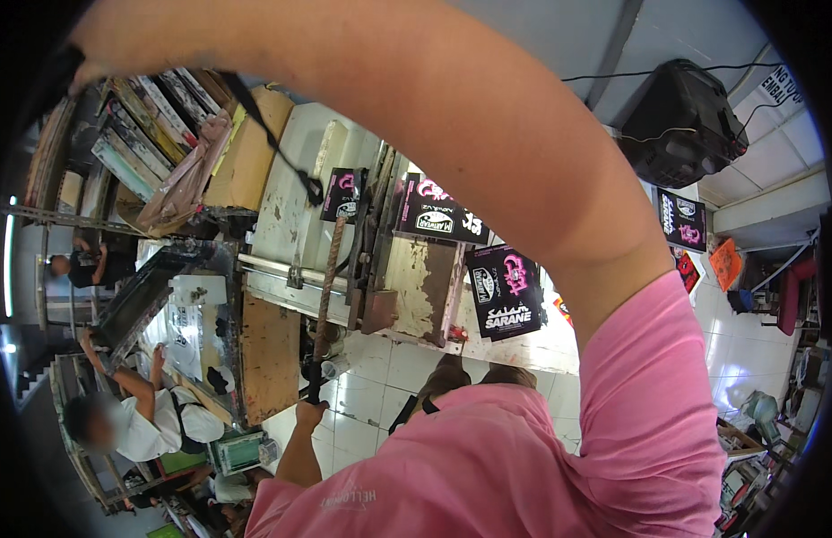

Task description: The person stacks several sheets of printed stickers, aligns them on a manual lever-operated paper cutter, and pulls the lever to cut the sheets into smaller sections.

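Observation:
My left hand [310, 414] is closed around the black grip at the lower end of a ribbed, rusty metal lever [327, 305]. The lever rises to a worn, cream-painted machine [416, 291] with metal rails. My right arm, in a pink sleeve, arches close across the top of the view. Only a part of my right hand [82, 70] shows at the upper left rim, against something dark; its fingers are hidden. A black strap [259, 117] hangs below that forearm. Black sheets with pink and white print lie at the machine: one by the lever [342, 193], another farther right [434, 211].
More printed black sheets [506, 291] are stacked on the white table edge before me. Framed screens [151, 117] and a cardboard box [250, 148] fill the left. A person in white [151, 426] works at a neighbouring table. A black loudspeaker [680, 125] stands at the right.

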`<action>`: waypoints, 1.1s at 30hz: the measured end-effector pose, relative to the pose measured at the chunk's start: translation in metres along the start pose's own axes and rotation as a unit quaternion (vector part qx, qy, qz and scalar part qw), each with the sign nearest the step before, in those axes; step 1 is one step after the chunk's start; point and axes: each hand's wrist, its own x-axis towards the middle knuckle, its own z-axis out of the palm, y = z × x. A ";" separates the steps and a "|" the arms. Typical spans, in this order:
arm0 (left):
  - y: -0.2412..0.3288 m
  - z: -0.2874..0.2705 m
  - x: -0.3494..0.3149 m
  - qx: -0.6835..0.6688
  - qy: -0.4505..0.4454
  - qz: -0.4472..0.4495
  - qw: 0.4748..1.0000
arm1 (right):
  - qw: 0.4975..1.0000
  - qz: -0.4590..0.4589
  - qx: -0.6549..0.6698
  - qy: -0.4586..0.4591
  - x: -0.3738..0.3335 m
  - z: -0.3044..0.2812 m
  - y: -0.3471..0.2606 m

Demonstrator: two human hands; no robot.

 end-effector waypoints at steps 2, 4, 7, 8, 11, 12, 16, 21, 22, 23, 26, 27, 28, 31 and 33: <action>-0.009 0.004 0.009 -0.016 0.008 0.001 1.000 | 1.000 -0.022 -0.008 -0.009 -0.001 0.004 -0.012; -0.010 0.007 0.013 -0.042 0.025 0.026 0.998 | 0.999 -0.041 -0.015 -0.023 -0.007 0.009 -0.020; -0.005 0.006 0.015 -0.039 0.024 -0.003 0.999 | 0.996 -0.074 -0.023 -0.046 -0.015 0.013 -0.032; -0.002 0.006 0.015 -0.031 0.020 -0.023 0.999 | 0.994 -0.086 -0.027 -0.054 -0.017 0.013 -0.035; -0.004 0.005 0.007 -0.056 0.030 0.014 0.998 | 0.988 -0.124 -0.018 -0.088 -0.022 0.004 -0.049; -0.006 0.006 0.003 -0.051 0.028 -0.001 0.998 | 0.985 -0.136 -0.011 -0.102 -0.023 0.002 -0.055; -0.001 0.003 0.006 -0.036 0.005 -0.034 0.999 | 0.978 -0.190 -0.035 -0.082 -0.031 0.007 -0.067; -0.014 0.008 0.014 -0.024 -0.005 -0.053 0.998 | 0.980 -0.119 0.014 -0.158 -0.052 0.002 -0.094; -0.015 0.008 0.018 -0.018 -0.003 -0.050 0.999 | 0.979 -0.104 0.012 -0.176 -0.059 -0.005 -0.102; -0.017 0.008 0.020 -0.012 -0.001 -0.050 0.999 | 0.980 -0.075 0.007 -0.185 -0.067 -0.005 -0.112; -0.013 0.006 0.023 -0.069 -0.012 -0.020 0.997 | 0.986 0.020 -0.027 -0.163 -0.095 0.003 -0.149; -0.010 0.005 0.019 -0.093 -0.003 -0.009 0.996 | 0.990 0.054 -0.044 -0.122 -0.106 0.008 -0.160; -0.009 0.006 0.011 -0.101 0.004 -0.009 0.995 | 0.991 0.067 -0.044 -0.108 -0.113 0.007 -0.165; -0.008 -0.003 0.002 -0.087 0.003 -0.024 0.996 | 0.991 0.074 -0.019 -0.112 -0.131 0.009 -0.177; -0.010 -0.011 0.001 -0.077 0.002 -0.032 0.997 | 0.992 0.096 -0.006 -0.082 -0.136 0.015 -0.182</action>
